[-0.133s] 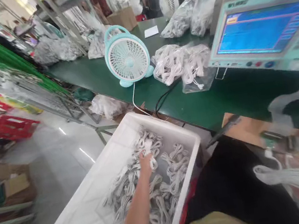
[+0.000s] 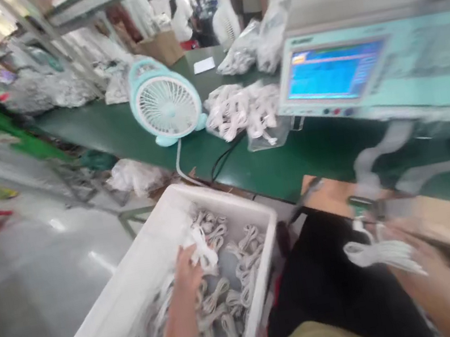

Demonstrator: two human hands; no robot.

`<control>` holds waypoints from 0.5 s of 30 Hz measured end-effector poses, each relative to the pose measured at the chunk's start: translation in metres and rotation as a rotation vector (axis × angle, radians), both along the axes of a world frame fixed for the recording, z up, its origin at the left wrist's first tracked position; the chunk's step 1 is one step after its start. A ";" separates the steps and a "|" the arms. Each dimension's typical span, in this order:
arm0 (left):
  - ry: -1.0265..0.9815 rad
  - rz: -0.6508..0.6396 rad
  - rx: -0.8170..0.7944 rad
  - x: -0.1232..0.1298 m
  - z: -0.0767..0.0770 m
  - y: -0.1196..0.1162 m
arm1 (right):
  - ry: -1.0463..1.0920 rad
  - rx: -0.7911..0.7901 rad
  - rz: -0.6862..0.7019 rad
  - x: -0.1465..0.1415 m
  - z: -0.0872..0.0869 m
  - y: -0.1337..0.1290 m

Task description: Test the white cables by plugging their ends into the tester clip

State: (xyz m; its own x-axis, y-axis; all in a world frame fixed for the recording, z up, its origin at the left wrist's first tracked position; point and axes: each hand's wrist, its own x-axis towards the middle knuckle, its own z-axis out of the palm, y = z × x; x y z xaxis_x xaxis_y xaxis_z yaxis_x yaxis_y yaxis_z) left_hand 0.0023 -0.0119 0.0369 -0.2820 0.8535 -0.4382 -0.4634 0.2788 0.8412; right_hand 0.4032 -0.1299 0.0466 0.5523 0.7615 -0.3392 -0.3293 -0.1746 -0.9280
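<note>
My left hand (image 2: pixel 188 269) is over the white bin (image 2: pixel 102 310), its fingers closed on a white cable bundle (image 2: pixel 204 252). Many more coiled cables (image 2: pixel 230 328) lie in the bin beneath it. At the lower right, my right hand (image 2: pixel 411 252) holds another white cable bundle (image 2: pixel 384 257), whose end reaches a small green test board (image 2: pixel 360 204) at the bench edge. Motion blur softens the fingers of my right hand.
On the green table (image 2: pixel 230 173) stand a light-blue fan (image 2: pixel 169 106), bagged cables (image 2: pixel 241 111) and a tester with a lit screen (image 2: pixel 325 74). Metal racks are at the left. People are in the background.
The view has turned to the right. My left hand has lifted slightly with its cable bundle, which now shows more clearly. My right hand still holds its bundle by the board.
</note>
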 end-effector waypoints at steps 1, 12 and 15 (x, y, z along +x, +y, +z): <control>-0.052 -0.107 0.022 0.011 0.012 -0.004 | 0.009 0.011 -0.020 -0.002 0.004 0.001; -0.116 -1.285 -0.047 0.237 0.053 -0.026 | 0.187 0.151 -0.011 -0.010 0.021 0.005; -0.101 -1.192 -0.050 0.251 0.048 -0.030 | 0.185 0.176 0.012 -0.014 0.019 0.005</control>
State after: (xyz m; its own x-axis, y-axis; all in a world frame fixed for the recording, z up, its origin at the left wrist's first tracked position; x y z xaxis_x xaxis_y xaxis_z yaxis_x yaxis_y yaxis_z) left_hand 0.2535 -0.0417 0.0849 0.7127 0.5356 -0.4529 0.0458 0.6088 0.7920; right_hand 0.3894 -0.1247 0.0660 0.4838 0.8240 -0.2950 -0.4951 -0.0203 -0.8686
